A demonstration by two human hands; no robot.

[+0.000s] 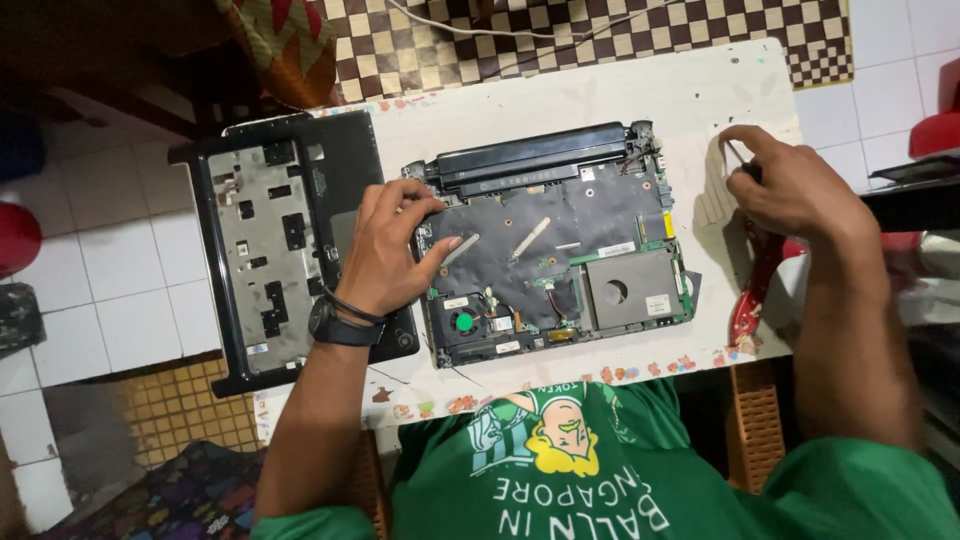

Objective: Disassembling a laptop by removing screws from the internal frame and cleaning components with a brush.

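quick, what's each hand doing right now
Left hand: open, fingers spread on the opened laptop base, holding nothing.
Right hand: closed on a thin tool, likely a screwdriver.

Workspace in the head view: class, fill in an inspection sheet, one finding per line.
Surface: small white table, stained, with a decorated front edge.
Job's things: opened laptop base, board, fan and black battery exposed; removed black cover beside it.
Clutter: red-handled tool at the table's right edge.
Grippers: left hand rests on the base; right hand pinches a thin tool.
Cables: white cord across the checkered mat.
Surroundings: white tiled floor.
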